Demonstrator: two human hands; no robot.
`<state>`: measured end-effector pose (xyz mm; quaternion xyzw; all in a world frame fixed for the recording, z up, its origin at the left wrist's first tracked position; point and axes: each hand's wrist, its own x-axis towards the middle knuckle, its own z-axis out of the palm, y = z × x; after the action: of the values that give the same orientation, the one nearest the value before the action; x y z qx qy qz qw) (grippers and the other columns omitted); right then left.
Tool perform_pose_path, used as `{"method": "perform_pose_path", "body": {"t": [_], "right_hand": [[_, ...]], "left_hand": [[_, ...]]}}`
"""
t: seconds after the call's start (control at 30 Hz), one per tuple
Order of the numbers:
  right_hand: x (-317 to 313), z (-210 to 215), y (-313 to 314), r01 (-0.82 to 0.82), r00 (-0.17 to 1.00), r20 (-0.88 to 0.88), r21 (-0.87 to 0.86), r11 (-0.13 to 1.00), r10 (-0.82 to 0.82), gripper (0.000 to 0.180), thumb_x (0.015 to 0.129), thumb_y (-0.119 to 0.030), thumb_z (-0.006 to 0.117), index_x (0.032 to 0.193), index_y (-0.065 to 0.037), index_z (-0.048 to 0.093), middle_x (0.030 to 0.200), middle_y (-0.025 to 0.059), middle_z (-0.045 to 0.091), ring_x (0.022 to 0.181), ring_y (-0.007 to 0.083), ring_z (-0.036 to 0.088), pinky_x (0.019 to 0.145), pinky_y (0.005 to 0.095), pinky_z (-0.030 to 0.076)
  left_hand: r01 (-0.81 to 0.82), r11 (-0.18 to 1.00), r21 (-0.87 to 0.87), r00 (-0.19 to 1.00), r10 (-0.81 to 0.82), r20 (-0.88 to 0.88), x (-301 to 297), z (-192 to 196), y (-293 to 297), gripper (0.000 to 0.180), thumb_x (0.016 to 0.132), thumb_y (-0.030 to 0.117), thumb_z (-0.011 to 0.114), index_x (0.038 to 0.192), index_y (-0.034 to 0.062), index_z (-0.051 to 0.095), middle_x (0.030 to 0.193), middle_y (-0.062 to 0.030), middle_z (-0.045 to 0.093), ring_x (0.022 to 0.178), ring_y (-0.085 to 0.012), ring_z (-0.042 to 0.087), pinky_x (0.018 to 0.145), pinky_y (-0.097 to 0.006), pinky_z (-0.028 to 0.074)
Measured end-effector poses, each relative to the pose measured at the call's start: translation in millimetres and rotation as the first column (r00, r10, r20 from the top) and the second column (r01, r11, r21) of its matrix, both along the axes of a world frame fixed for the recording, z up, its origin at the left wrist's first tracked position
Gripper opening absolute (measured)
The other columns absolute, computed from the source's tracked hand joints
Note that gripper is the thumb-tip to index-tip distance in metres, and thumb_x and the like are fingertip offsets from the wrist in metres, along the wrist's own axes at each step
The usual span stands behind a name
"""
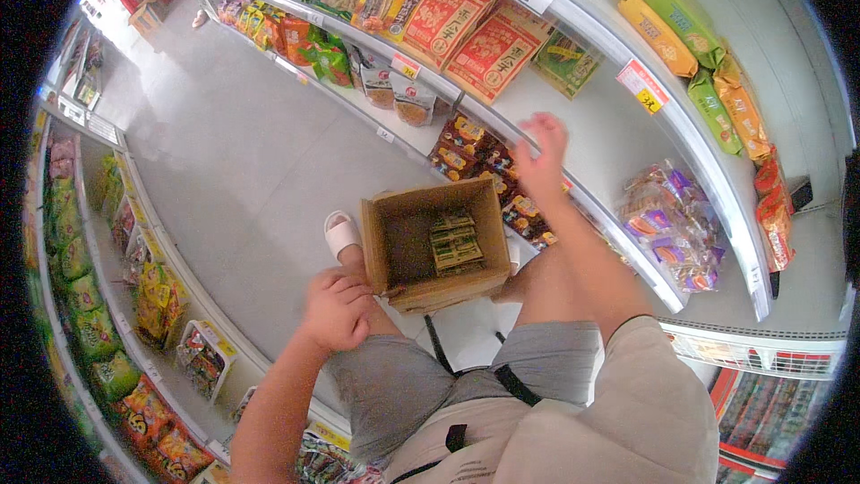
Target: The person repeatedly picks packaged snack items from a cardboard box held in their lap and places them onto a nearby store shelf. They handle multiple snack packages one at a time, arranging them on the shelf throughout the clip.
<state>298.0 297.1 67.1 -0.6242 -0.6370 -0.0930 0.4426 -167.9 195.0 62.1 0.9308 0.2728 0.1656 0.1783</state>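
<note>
An open cardboard box (381,260) stands between my knees, with several small green-and-yellow packets (457,242) stacked along its right side. My left hand (336,309) rests loosely on my left knee beside the box, holding nothing that I can see. Raised over the shelf edge on the right, my right hand (542,157) is slightly blurred, its fingers apart and empty. Beyond it on the shelf lie a flat green packet (569,63) and red-and-tan packets (497,49). Below that hand, brown snack bags (470,139) fill the lower shelf.
Purple-and-orange bags (672,224) lie farther along the right shelf, under green and yellow long packs (676,18) on a higher level. A second shelf with green snack bags (90,305) runs along the left. Grey floor (233,116) stretches between them toward a wooden stool (146,18).
</note>
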Motion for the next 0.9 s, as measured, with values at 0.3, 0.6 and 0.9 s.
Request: {"method": "perform_pose_path", "body": {"t": [0.3,0.6,0.9], "right_hand": [[329.0,-63.7,114.0,0.264,0.712,-0.547,-0.373,0.89,-0.44,0.062,0.096,-0.028,0.073,0.153,-0.011,0.054,0.14,0.0099,0.063,0.124,0.0265,0.059,0.103,0.0489,0.05],[283.9,-74.7,165.4,0.024,0.401,-0.89,-0.226,0.974,-0.216,0.085,0.096,-0.044,0.083,0.162,-0.012,0.041,0.149,0.0091,0.06,0.133,0.0318,0.062,0.103,0.0534,0.055],[274.1,-58.2,169.8,0.21,0.611,-0.76,-0.115,0.971,-0.223,0.084,0.095,-0.044,0.085,0.159,-0.008,0.045,0.151,0.0121,0.06,0.134,0.0309,0.063,0.104,0.0466,0.057]], "left_hand": [[0.03,0.999,0.014,1.0,-0.03,-0.008,8.3,5.8,9.3,0.033,0.07,0.025,0.069,0.097,0.0079,0.076,0.112,-0.0073,0.079,0.115,-0.0308,0.07,0.109,-0.053,0.051],[0.027,0.997,-0.077,0.983,-0.041,-0.177,-6.9,17.7,9.2,0.033,0.071,0.026,0.068,0.097,0.0055,0.074,0.114,-0.0118,0.078,0.117,-0.0328,0.069,0.111,-0.053,0.05],[0.046,0.996,-0.077,0.984,-0.059,-0.169,-1.8,21.2,17.2,0.036,0.072,0.025,0.067,0.102,0.0051,0.073,0.115,-0.012,0.077,0.118,-0.0355,0.069,0.112,-0.054,0.05]]}}
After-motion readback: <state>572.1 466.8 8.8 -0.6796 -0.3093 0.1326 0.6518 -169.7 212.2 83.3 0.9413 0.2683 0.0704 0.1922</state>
